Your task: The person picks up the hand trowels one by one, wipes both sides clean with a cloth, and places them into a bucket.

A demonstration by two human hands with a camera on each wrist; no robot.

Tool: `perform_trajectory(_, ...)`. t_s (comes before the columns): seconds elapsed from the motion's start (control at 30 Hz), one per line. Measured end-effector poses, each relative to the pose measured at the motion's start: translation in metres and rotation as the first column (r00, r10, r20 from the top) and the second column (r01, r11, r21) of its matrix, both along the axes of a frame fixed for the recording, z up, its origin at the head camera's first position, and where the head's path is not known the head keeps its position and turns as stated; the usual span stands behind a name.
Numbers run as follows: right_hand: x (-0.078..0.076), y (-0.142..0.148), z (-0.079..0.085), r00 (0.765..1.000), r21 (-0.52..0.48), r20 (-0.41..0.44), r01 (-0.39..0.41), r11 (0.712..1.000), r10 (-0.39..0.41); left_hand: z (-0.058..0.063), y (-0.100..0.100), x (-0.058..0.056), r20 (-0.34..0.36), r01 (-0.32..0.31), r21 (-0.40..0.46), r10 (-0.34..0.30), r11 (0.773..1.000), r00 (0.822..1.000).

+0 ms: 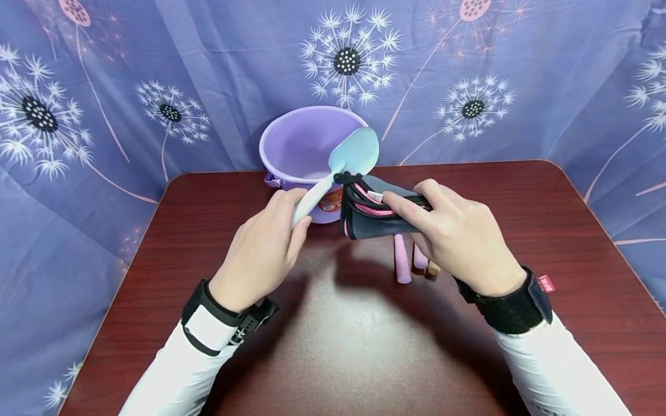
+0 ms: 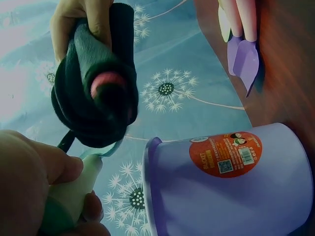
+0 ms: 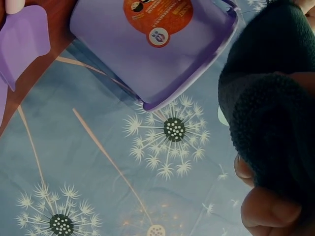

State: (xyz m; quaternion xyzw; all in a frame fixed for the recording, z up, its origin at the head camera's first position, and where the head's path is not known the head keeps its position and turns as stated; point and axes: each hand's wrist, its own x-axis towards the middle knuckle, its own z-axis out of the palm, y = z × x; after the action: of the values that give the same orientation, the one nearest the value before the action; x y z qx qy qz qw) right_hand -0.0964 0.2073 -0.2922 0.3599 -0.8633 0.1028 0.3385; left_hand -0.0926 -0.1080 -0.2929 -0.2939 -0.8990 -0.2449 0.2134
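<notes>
My left hand point(image 1: 262, 245) grips the handle of a pale blue toy shovel point(image 1: 358, 151), its blade tilted up in front of the bucket. In my right hand point(image 1: 458, 237) is a folded dark grey cloth point(image 1: 374, 225) with black and pink edges and a small white tag. The cloth's black edge touches or overlaps the shovel's neck; I cannot tell which. The left wrist view shows the cloth point(image 2: 93, 108) rolled in thick layers, above the pale shovel handle point(image 2: 74, 194). Behind both hands stands a purple bucket point(image 1: 283, 153), upright on the table.
Pink-handled toy tools point(image 1: 402, 263) lie on the table beneath the right hand, partly hidden; a purple blade point(image 2: 246, 61) shows in the left wrist view. The brown table point(image 1: 156, 277) ends at a blue dandelion-print curtain point(image 1: 224, 69) behind the bucket.
</notes>
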Motion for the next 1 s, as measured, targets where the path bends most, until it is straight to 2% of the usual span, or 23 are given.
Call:
perform_trajectory(0.33,0.005,0.001,0.005,0.999,0.032,0.037,-0.039,0.999,0.038,0.002,-0.005,-0.003,0.035,-0.023,0.031,0.022,0.999,0.999)
perform_trajectory(0.43,0.006,0.002,0.007,0.998,0.038,0.041,-0.055,0.998,0.053,0.004,-0.006,-0.004,0.091,-0.013,0.094,0.004,0.995,0.996)
perform_trajectory(0.53,0.008,0.003,0.010,0.996,0.042,0.044,-0.075,0.996,0.073,0.006,-0.008,-0.005,0.196,0.025,0.208,-0.066,0.978,0.978)
perform_trajectory(0.63,0.010,0.004,0.013,0.995,0.040,0.022,-0.096,0.995,0.096,0.009,-0.011,-0.005,0.305,0.051,0.337,-0.160,0.940,0.939)
perform_trajectory(0.77,0.010,0.003,0.016,0.990,0.020,-0.046,-0.131,0.991,0.132,0.013,-0.013,-0.005,0.393,0.056,0.466,-0.264,0.883,0.881)
perform_trajectory(0.87,0.010,0.002,0.018,0.987,-0.001,-0.087,-0.138,0.990,0.137,0.016,-0.013,-0.004,0.450,0.043,0.558,-0.346,0.829,0.824)
perform_trajectory(0.93,0.010,0.002,0.019,0.985,-0.024,-0.107,-0.137,0.990,0.134,0.017,-0.012,-0.003,0.493,0.014,0.605,-0.389,0.796,0.778)
perform_trajectory(1.0,0.009,0.002,0.018,0.985,-0.044,-0.121,-0.128,0.991,0.122,0.018,-0.012,-0.002,0.534,-0.020,0.630,-0.414,0.776,0.737)
